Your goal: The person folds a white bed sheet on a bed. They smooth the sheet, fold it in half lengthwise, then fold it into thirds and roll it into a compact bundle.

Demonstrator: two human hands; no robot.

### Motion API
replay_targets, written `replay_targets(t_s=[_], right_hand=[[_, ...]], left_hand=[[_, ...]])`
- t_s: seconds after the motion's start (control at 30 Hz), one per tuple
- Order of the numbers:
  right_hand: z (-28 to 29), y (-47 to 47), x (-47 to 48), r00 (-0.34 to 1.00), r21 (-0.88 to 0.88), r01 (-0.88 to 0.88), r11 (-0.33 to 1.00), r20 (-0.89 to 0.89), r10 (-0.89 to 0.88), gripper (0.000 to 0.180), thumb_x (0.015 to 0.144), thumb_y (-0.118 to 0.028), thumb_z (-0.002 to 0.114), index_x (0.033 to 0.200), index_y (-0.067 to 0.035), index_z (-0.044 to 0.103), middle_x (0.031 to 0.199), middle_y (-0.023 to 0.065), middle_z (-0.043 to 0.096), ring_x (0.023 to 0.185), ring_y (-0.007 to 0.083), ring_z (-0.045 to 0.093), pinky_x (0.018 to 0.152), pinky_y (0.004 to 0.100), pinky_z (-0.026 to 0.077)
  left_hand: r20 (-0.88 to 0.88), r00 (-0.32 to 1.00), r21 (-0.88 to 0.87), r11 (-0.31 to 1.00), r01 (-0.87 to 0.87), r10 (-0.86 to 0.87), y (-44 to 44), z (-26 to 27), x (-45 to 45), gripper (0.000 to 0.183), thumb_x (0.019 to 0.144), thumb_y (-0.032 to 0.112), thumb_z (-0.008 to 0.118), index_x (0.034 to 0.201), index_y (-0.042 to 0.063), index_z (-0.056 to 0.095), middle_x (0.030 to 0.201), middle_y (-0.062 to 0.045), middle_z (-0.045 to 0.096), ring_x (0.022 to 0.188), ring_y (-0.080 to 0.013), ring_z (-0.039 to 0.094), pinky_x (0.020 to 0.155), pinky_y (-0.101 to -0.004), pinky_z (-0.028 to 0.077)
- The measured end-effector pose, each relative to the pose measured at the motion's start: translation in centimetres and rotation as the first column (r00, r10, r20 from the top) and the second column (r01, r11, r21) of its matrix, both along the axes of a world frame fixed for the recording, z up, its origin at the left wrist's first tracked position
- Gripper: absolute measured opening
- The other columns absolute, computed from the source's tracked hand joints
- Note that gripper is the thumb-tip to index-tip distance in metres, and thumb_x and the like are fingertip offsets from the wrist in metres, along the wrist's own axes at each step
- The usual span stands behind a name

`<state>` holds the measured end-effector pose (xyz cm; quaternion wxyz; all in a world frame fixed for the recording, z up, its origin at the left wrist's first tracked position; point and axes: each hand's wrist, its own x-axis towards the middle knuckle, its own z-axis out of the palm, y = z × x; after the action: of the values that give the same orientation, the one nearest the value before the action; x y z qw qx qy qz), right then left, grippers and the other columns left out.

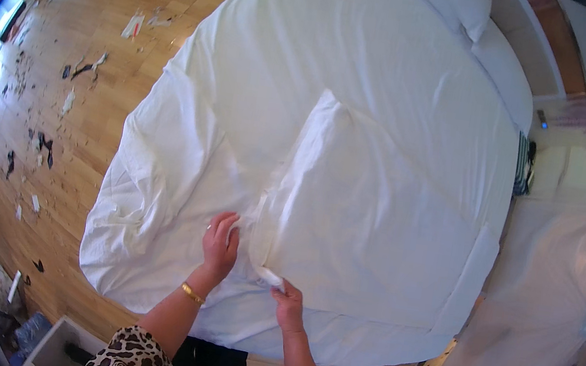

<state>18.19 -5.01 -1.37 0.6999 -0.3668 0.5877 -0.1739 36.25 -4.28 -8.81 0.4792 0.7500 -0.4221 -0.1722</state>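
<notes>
Before me a white sheet (pixel 264 66) covers a wide bed, bunched in wrinkles at its left corner. Over its right part lies a folded white cloth (pixel 355 220), its rumpled left edge raised in a ridge. My right hand (pixel 288 305) pinches this cloth's lower left corner between thumb and fingers. Just left of the ridge is my left hand (pixel 220 243), fingers curled down at the white fabric. Some fabric shows between its thumb and index finger, but I cannot tell whether it is gripped.
White pillows (pixel 502 72) lie at the bed's upper right. Scraps and dark strips (pixel 45 148) litter the wooden floor (pixel 95 110) on the left. Plastic sheeting (pixel 528 306) drapes the right side. A white open drawer or box (pixel 59 344) stands low at left.
</notes>
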Motion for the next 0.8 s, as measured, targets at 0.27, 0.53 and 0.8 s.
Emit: replay_targets(t_s=[0.27,0.53,0.8], right_hand=[[-3.6,-3.1,1.0,0.914,-0.696,-0.398,0.598,-0.244,0.324,0.026,0.077,-0.007,0.064,0.103,-0.005,0.064,0.111,0.0101,0.063,0.109,0.0278,0.055,0.091,0.0366,0.045],[-10.2,-4.8,2.6,0.732,-0.708,-0.601,0.371,-0.674,-0.101,0.035,0.076,-0.012,0.059,0.111,-0.014,0.059,0.110,0.0021,0.054,0.101,0.0234,0.052,0.084,0.0400,0.041],[-11.9,-2.5,3.1,0.762,-0.729,-0.549,0.409,-0.638,-0.115,0.037,0.075,-0.014,0.060,0.112,-0.017,0.058,0.110,-0.0015,0.055,0.101,0.0212,0.052,0.081,0.0382,0.041]], left_hand=[[-0.068,0.965,0.234,0.936,0.262,-0.253,-14.7,-0.9,4.0,0.028,0.085,0.011,0.055,0.113,0.007,0.054,0.106,-0.014,0.056,0.088,-0.0312,0.059,0.078,-0.0402,0.048],[-0.030,0.996,0.309,0.947,0.085,-0.080,-25.7,-2.7,6.8,0.033,0.085,0.021,0.058,0.113,0.005,0.056,0.099,-0.016,0.063,0.089,-0.0292,0.061,0.078,-0.0387,0.048],[-0.769,0.636,0.276,0.867,0.414,-0.059,-33.2,-1.5,5.5,0.025,0.078,0.014,0.069,0.098,0.000,0.062,0.080,-0.004,0.060,0.073,-0.0133,0.055,0.065,-0.0286,0.046]])
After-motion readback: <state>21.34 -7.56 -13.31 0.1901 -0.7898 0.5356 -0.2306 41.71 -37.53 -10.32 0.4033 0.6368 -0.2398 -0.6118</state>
